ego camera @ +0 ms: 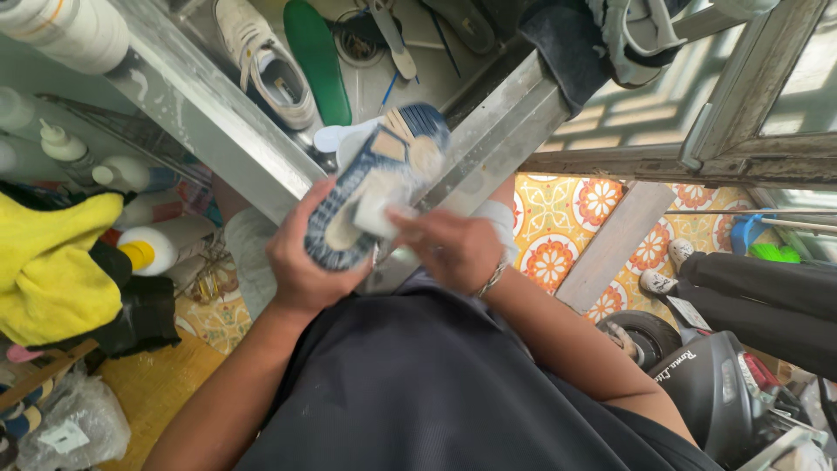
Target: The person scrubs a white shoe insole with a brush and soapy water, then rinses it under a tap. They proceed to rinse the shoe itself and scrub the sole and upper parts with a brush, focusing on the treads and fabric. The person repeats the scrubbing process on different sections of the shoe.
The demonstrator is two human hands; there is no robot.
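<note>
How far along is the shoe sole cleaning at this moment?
Mid-job. The left hand holds the shoe sole-up while the right hand presses a white block on it. The sole looks partly pale, partly dark blue, so cleaning seems unfinished. A white sneaker and a green insole lie apart on the bench, untouched.

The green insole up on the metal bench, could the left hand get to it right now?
Probably not at once. The left hand is wrapped around the blue shoe sole, so its grip is taken. The green insole lies uncovered on the bench beside the white sneaker, but farther away, beyond the sole.
</note>
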